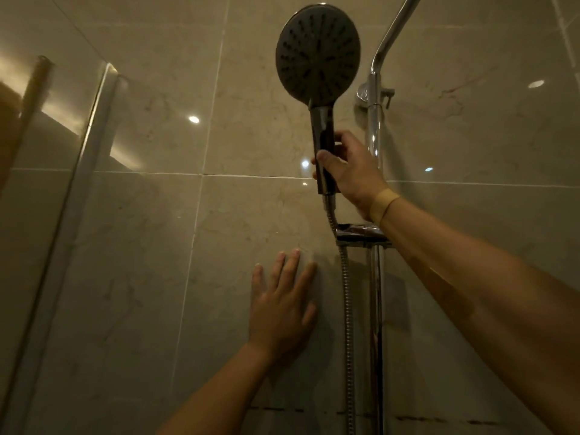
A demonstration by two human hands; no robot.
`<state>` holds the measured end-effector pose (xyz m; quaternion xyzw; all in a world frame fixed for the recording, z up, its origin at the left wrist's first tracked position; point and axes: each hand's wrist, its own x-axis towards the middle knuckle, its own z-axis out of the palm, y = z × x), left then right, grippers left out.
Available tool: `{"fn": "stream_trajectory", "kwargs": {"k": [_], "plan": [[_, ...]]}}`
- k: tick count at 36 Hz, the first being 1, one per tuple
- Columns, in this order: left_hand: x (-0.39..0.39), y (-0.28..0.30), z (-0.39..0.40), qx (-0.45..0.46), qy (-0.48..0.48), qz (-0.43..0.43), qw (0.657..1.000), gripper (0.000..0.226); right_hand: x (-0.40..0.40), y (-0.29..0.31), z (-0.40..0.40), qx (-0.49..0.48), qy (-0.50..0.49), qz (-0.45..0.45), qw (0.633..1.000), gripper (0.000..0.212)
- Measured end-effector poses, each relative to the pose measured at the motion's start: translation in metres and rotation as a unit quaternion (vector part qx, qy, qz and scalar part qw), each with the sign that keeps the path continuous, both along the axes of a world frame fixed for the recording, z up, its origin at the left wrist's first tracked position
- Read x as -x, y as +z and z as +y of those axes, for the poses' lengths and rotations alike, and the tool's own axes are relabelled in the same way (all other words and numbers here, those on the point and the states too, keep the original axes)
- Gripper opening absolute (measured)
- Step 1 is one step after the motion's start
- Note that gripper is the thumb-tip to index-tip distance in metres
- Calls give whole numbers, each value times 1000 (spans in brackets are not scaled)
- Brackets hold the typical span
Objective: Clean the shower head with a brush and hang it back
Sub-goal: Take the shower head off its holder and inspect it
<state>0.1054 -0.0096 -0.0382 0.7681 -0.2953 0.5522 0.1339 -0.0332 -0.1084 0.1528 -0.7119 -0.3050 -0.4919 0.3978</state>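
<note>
right hand (348, 171) closed on shower head (317, 54) handle | left hand (282, 306) open, empty, flat against wall (141, 246) | no brush visible | keep grip low, face turned near, hose (346, 309) slack

Tiled wall (150, 233), beige, glossy, crossed by pale grout lines. Chrome rail (376, 296) fixed upright on it near the right, curving away at the top. Small shelf (361, 235) clamped on the rail at mid-height. Bracket (387, 95) higher up on the rail, close under the bend. Left hand (282, 309) pressed flat on the wall, fingers spread, just left of the hose (347, 309) hanging beside the rail. Glass panel (47, 246) meeting the wall at its left edge.
</note>
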Motion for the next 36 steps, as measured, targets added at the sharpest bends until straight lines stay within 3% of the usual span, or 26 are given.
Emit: {"fn": "stream_trajectory", "kwargs": {"k": [5,9,13,17,22,24,32,36], "plan": [[3,9,19,34,-115,-5,993,46,-7,-8,28,16,27,28,999,24],[10,11,34,122,-240,78,960,37,-4,-17,31,-2,33,45,998,24],[36,10,37,171,-344,184,905,32,6,-46,29,-40,67,77,994,21],[69,-4,24,213,-451,223,838,31,15,-89,24,-82,65,113,988,24],[107,-53,2,254,-544,319,734,30,40,-150,12,-144,87,130,977,22],[121,-76,-5,254,-564,343,707,23,52,-176,6,-168,94,135,972,21],[179,-174,-39,221,-556,421,682,15,107,-283,-33,-294,89,192,932,18],[214,-228,-55,179,-518,457,700,14,142,-345,-55,-358,73,218,905,16]]}}
